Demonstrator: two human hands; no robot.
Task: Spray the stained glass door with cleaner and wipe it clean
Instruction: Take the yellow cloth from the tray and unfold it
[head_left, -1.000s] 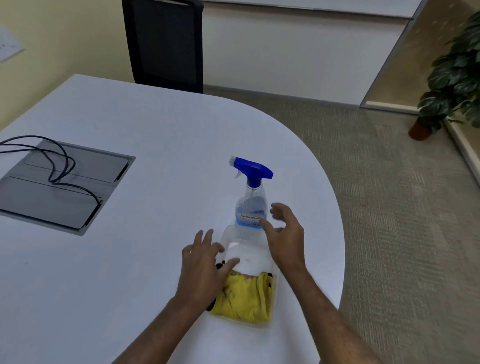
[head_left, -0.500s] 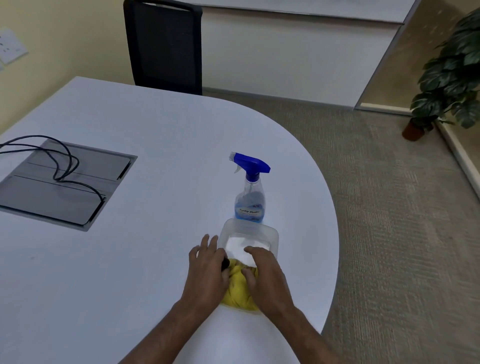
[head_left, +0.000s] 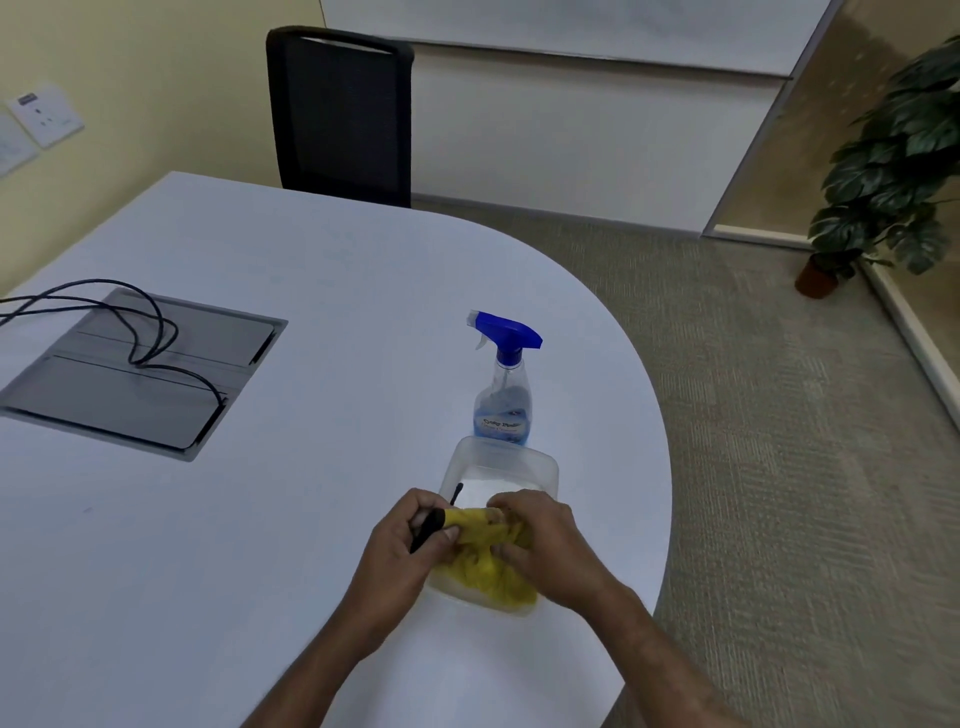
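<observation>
Both hands grip a crumpled yellow cloth (head_left: 485, 571) over the clear plastic tub (head_left: 498, 462): left hand (head_left: 410, 551) closed on its black-trimmed end, right hand (head_left: 545, 545) clutching the middle. Blue-triggered spray bottle (head_left: 503, 387) stands just beyond, untouched.

- The spray bottle (head_left: 502, 402), standing near the rounded right edge of the white table (head_left: 260, 519), carries a label on its lower body. It shows a line of dark, slanted lettering over a pale band, with smaller print beneath; both are too blurred to read.
- A white wall plate (head_left: 47, 115) on the yellow wall beyond the table's far left corner bears a small dark strip at its top. Any writing on the strip is too small to make out.
- No other text, number or brand can be read anywhere in the view.
</observation>
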